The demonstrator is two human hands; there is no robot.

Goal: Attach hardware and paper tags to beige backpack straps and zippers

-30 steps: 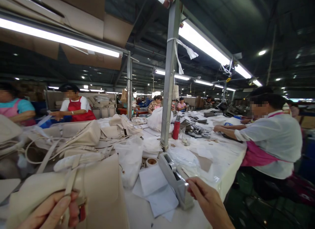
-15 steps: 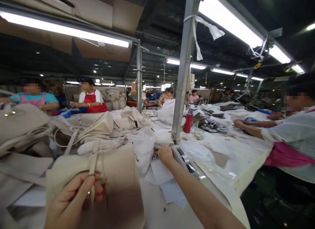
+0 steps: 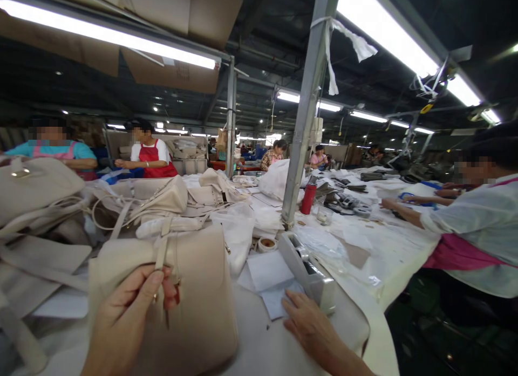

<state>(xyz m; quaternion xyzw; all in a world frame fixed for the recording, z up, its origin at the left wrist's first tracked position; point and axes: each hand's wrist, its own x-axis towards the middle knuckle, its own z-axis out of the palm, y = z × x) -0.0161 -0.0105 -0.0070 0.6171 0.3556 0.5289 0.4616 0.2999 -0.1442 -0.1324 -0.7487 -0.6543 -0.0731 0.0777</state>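
Note:
My left hand [image 3: 129,311] is closed on a beige handbag [image 3: 202,306], with the thumb pressing its thin strap near a small metal fitting. The bag stands upright on the white table [image 3: 263,349] in front of me. My right hand [image 3: 309,325] rests palm down on the table at the near edge of a white paper sheet [image 3: 269,276]. Its fingers lie close together and hold nothing. It sits just in front of a grey tape dispenser [image 3: 309,271].
Beige bags and straps [image 3: 162,200] are heaped at the left and middle of the table. A metal post [image 3: 301,122] rises behind the dispenser, with a red bottle [image 3: 308,199] and a tape roll [image 3: 267,244] nearby. A seated person [image 3: 465,225] works at the right; others sit opposite.
My right hand drew back from its reach toward the tape roll beside the post and now lies on the table in front of the dispenser. My left hand keeps its hold on the bag.

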